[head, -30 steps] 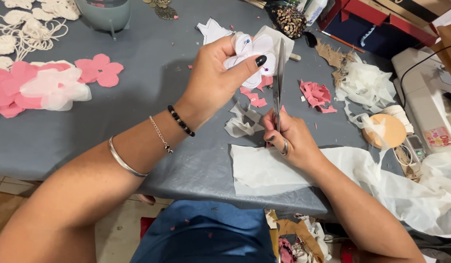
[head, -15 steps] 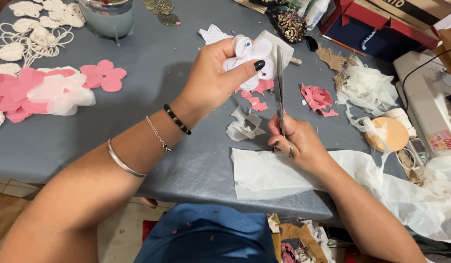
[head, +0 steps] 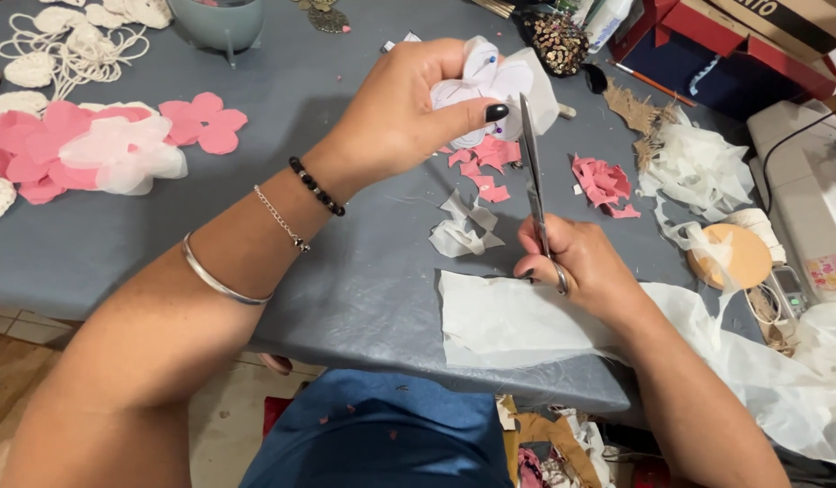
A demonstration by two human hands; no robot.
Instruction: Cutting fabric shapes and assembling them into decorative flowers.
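My left hand (head: 409,113) grips a folded bundle of white sheer fabric (head: 504,86) above the grey table (head: 300,271), thumb pressed on its front. My right hand (head: 576,267) holds a pair of metal scissors (head: 533,172) by the handles, blades pointing up and meeting the right edge of the white bundle. Under the right hand lies a flat sheet of white fabric (head: 508,321). Pink scraps (head: 485,167) and a curled white offcut (head: 463,230) lie on the table below the bundle.
Pink and white fabric flowers (head: 111,145) lie at the left, with crocheted white pieces (head: 70,36) behind them. A teal bowl (head: 214,20) stands at the back. More pink scraps (head: 603,185), white fabric heaps (head: 698,163), a round tan disc (head: 729,258) and a red box (head: 743,45) crowd the right.
Both hands hold the same things. The scissors have come up against the white bundle's right edge, and the view has shifted slightly closer.
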